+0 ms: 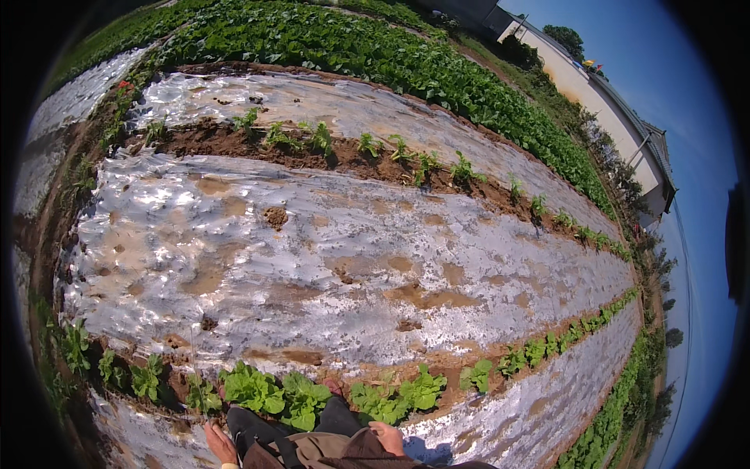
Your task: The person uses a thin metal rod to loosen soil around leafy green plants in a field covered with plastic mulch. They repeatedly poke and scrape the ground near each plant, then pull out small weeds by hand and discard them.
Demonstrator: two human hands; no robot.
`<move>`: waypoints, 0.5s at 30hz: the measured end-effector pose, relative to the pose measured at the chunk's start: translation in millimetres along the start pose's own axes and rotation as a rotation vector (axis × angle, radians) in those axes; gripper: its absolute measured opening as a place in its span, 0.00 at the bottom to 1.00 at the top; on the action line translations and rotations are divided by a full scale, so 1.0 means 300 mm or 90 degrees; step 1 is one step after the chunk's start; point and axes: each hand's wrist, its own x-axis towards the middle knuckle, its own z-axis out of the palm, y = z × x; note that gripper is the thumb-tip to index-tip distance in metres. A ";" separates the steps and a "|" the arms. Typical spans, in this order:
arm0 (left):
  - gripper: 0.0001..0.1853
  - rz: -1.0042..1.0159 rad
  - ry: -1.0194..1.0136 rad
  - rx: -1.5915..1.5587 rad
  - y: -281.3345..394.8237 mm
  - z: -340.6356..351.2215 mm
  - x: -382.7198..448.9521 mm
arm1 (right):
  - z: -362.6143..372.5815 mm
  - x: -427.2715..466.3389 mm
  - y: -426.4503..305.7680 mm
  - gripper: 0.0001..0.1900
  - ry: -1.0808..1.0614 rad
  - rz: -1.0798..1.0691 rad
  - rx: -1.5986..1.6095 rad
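Note:
At the bottom edge, my left hand is beside my dark-trousered leg. A thin, pale rod stands just beyond its fingertips; whether the fingers grip it is not clear. My right hand lies by the brown garment on my lap, its fingers curled and largely hidden. Before my legs runs a row of broad-leaved green vegetable plants in a strip of bare soil. Smaller leafy plants continue the row to the left.
Silvery plastic mulch film covers the bed ahead, with mud patches and a clod of soil on it. Beyond are a second row of seedlings and a dense green crop. A pale-walled building stands at right.

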 end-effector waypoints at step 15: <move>0.21 -0.305 -0.147 -0.749 0.734 0.094 0.078 | 0.157 0.082 -0.591 0.21 -0.298 -0.389 0.054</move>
